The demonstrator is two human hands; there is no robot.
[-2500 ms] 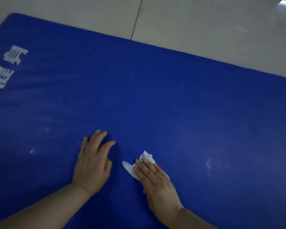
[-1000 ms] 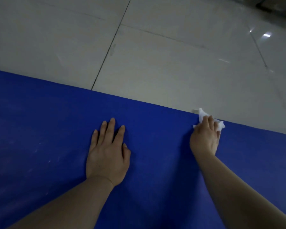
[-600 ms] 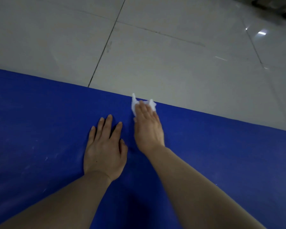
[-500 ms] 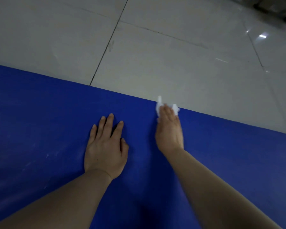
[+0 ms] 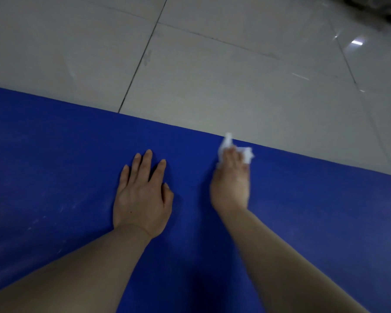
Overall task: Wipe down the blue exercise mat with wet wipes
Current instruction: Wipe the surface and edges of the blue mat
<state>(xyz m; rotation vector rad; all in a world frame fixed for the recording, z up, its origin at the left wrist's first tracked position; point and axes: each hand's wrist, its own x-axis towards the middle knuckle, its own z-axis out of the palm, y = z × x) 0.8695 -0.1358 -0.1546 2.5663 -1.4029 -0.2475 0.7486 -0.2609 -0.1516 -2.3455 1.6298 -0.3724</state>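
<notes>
The blue exercise mat [image 5: 54, 166] fills the lower half of the head view, and its far edge runs from the left down to the right. My left hand [image 5: 142, 197] rests flat on the mat with its fingers spread. My right hand [image 5: 231, 184] presses a crumpled white wet wipe [image 5: 226, 143] onto the mat right at the far edge. The hand is motion-blurred. The wipe sticks out past the fingertips on both sides.
Pale grey floor tiles [image 5: 212, 75] with dark grout lines lie beyond the mat's far edge. A dark object [image 5: 375, 7] sits at the top right corner. Faint whitish scuffs [image 5: 54, 211] mark the mat to the left of my left hand.
My right hand has slid the wipe to the right along the mat's far edge, away from my left hand. The left hand has stayed flat in place.
</notes>
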